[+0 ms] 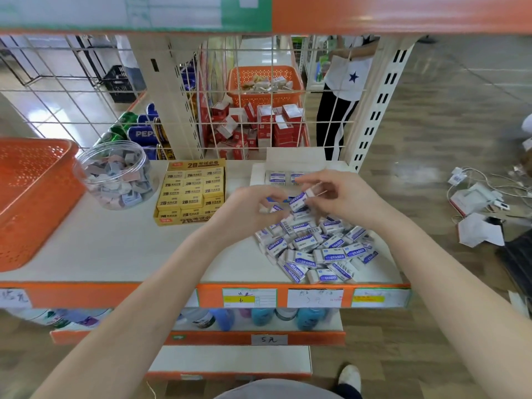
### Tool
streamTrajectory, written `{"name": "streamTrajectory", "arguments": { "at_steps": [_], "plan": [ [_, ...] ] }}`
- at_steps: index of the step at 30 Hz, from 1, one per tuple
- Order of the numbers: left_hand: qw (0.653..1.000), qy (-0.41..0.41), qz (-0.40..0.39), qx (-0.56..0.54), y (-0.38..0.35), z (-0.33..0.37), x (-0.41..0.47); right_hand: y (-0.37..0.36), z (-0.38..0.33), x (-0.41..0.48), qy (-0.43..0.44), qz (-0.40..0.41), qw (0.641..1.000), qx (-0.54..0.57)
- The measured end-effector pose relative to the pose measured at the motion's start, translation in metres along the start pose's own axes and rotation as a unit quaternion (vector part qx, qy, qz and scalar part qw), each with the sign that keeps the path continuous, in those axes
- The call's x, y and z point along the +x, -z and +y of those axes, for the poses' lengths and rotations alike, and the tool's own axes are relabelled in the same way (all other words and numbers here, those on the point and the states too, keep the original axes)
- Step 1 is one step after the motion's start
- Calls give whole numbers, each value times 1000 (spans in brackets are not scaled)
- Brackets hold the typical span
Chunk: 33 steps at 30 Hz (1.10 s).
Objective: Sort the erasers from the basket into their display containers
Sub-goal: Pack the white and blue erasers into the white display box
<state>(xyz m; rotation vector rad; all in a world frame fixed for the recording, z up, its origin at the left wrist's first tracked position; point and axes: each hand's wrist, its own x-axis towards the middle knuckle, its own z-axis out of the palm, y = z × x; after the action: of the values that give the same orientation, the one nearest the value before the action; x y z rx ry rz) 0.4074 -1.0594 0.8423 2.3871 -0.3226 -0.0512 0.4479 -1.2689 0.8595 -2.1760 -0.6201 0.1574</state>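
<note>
We count two hands over the white shelf (pixel 115 249). The left hand (pixel 253 210) curls round a clutch of erasers (pixel 275 208), and the right hand (pixel 342 197) pinches one eraser (pixel 299 200) at its end. Below them lies one pile of erasers (pixel 313 249), too jumbled for us to count. Behind it stands one white display box (pixel 293 156) with two erasers showing. To its left are one yellow box (pixel 191 192), one clear jar (pixel 115 174) and one orange basket (pixel 31 197). A wire grid (pixel 86 90) backs the shelf, and wood-patterned floor (pixel 446 125) lies to the right.
</note>
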Motion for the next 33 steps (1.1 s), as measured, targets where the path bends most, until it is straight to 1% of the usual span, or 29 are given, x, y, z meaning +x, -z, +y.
{"name": "streamTrajectory", "arguments": {
  "at_steps": [3,7,10,12,15,17,19,24,28,32,33],
  "plan": [
    [999,-12,37,-26,-1,10,6,-5,-8,2,10,25,998,58],
    [996,1,75,-46,-2,12,12,-13,-16,3,37,66,989,124],
    [995,18,76,-62,0,5,11,-17,-14,2,22,49,990,131],
    [993,31,76,-84,1,-3,8,-19,-11,2,23,23,996,85],
    [989,51,105,-86,5,-16,5,-20,-8,6,30,-16,997,-69],
    [988,54,118,-82,11,-23,3,-24,-6,10,39,-61,979,-190],
    [987,53,125,-83,16,-27,-1,-30,-4,14,41,-90,962,-256],
    [989,47,117,-78,21,-36,-9,-39,-9,23,27,-106,934,-340],
    [988,46,122,-83,20,-40,-13,-42,-13,23,44,-126,938,-321],
    [990,40,111,-76,18,-39,-13,-49,-10,27,45,-111,918,-377],
    [990,40,108,-75,17,-39,-13,-51,-9,27,48,-104,920,-374]
  ]
}}
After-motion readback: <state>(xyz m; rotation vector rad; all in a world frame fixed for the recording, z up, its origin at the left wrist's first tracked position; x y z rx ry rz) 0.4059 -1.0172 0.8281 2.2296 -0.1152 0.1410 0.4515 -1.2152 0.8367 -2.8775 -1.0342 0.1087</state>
